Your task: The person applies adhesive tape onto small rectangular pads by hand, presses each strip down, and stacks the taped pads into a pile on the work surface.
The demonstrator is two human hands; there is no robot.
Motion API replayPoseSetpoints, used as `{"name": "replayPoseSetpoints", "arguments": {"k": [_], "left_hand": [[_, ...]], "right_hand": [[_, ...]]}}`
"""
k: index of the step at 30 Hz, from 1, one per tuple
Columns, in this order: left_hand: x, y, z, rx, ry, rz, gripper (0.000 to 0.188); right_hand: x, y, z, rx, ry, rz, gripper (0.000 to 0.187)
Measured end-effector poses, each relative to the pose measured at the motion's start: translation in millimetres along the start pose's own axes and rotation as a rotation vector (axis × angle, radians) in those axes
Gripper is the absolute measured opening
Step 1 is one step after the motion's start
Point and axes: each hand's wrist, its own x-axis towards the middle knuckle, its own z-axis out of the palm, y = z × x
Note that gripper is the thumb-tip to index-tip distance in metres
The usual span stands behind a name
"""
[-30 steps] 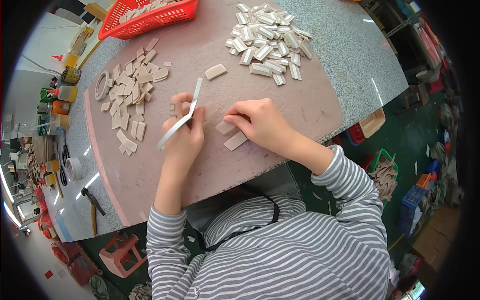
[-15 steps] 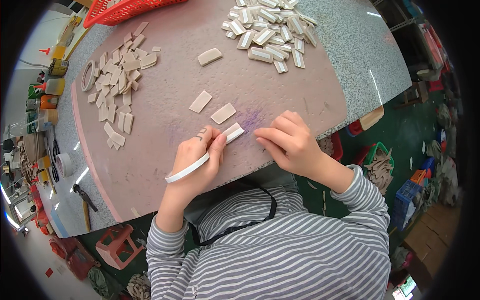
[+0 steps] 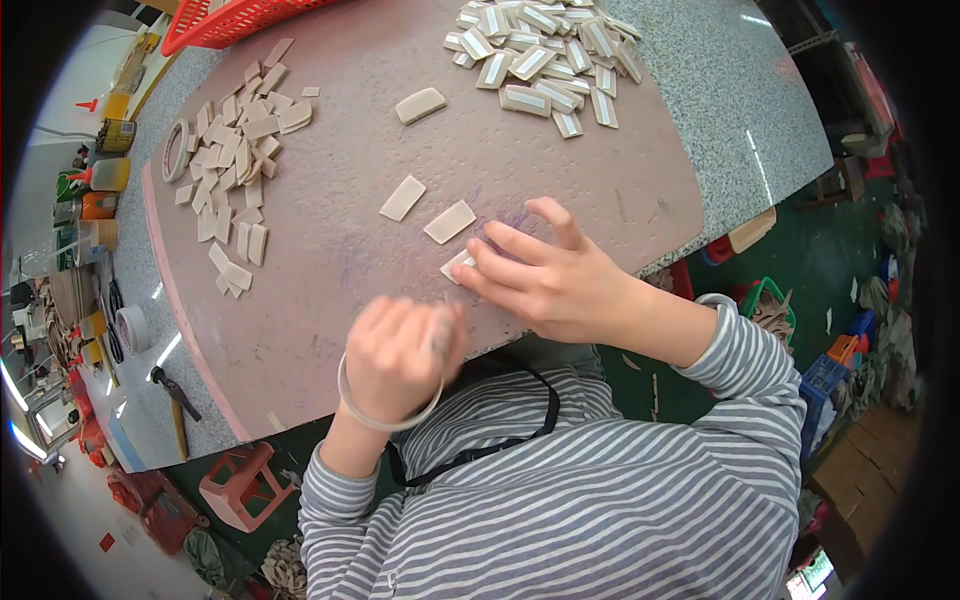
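My right hand (image 3: 550,275) is open, fingers spread, its fingertips pressing on a small beige rectangular pad (image 3: 452,268) that lies near the table's front edge. That pad is partly covered by the fingers. Below and to the left, my left hand (image 3: 395,355) is closed like a fist and blurred by motion. A thin white tape roll (image 3: 383,426) loops around it near the wrist. Just beyond the hands lie two bare beige pads, one nearer (image 3: 450,221) and one farther left (image 3: 403,198). Farther off sits a thicker stack of pads (image 3: 420,105).
A heap of bare pads (image 3: 240,150) is at the left, beside another tape roll (image 3: 176,151). At the far right lies a pile of pads with white strips (image 3: 545,60). A red basket (image 3: 215,30) stands at the far left edge. A hammer (image 3: 175,405) rests on the left.
My left hand has let go of the pad's end and pulled back toward my body, its tape roll swinging round. My right hand has moved left onto the pad, fingers spreading.
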Motion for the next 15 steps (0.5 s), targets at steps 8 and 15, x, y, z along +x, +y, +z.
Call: {"name": "replayPoseSetpoints", "arguments": {"k": [8,15], "left_hand": [[-12,-27,-29,-0.342,0.065,-0.494,0.015],[21,-16,12,-0.538,-0.289,-0.448,0.018]], "right_hand": [[23,15,6,0.69,0.045,0.068,0.016],[-1,-3,-4,0.601,0.325,0.518,0.03]]}}
